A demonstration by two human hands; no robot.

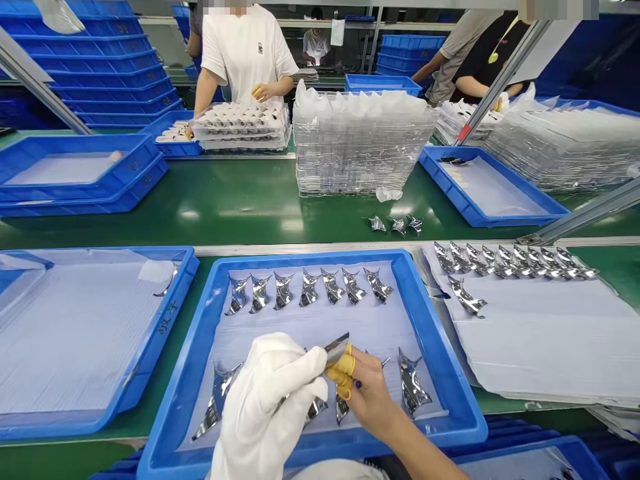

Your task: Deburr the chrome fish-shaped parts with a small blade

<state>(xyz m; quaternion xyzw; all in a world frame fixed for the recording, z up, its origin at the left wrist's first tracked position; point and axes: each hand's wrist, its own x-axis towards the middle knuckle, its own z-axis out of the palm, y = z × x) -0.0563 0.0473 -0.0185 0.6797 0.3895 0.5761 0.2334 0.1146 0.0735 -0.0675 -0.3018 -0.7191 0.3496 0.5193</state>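
Observation:
My left hand (pixel 270 400), in a white fabric glove, and my right hand (pixel 367 390), with yellow finger cots, hold a shiny silver curved metal piece (pixel 336 349) between them over a blue plastic tray (pixel 300 261). The gloved fingers hide most of that piece. A white liner (pixel 310 327) covers the tray floor, and a row of several similar silver pieces (pixel 309 288) lies across it beyond my hands. Another piece (pixel 413 385) lies to the right of my right hand, and one more (pixel 216 400) lies left of my left hand.
To the left sits a lined blue tray (pixel 155 340). A white sheet (pixel 530 340) on the right carries a row of silver pieces (pixel 515 261). Beyond, on the green bench (pixel 240 207), stand stacked clear trays (pixel 360 147). Co-workers stand across the bench.

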